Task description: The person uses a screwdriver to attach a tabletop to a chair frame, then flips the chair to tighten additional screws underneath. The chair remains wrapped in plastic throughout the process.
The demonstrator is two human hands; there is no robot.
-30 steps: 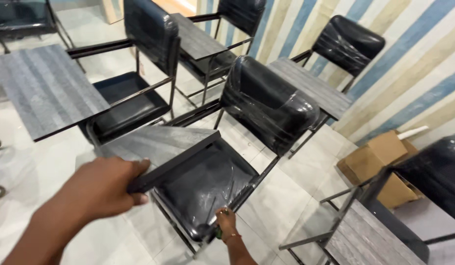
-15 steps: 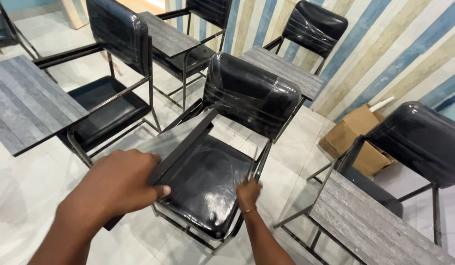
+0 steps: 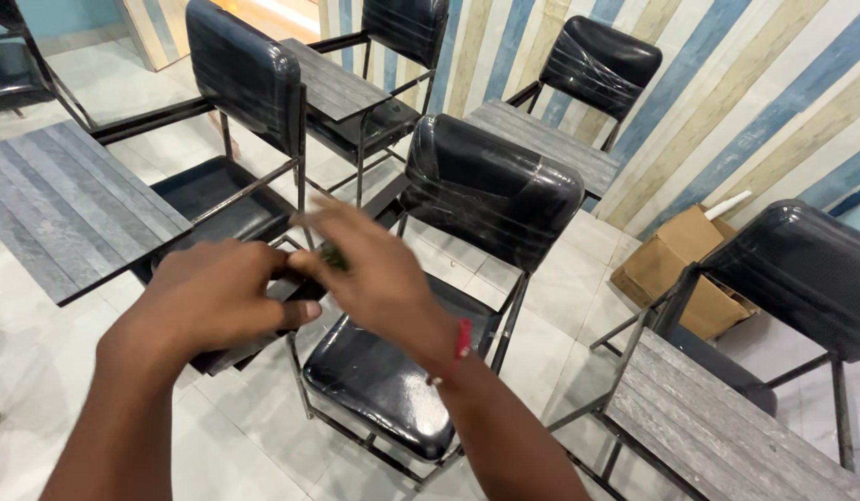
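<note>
Both hands meet above a black padded chair [image 3: 393, 371]. The left hand [image 3: 217, 297] curls its fingers over the edge of the chair's grey writing tablet [image 3: 240, 348], which hangs tilted beside the seat, not yet level. The right hand [image 3: 379, 274] is blurred, fingers loosely spread, touching something small and greenish; what it is cannot be told. A plain brown cardboard box [image 3: 680, 264] sits by the striped wall [image 3: 727, 102].
</note>
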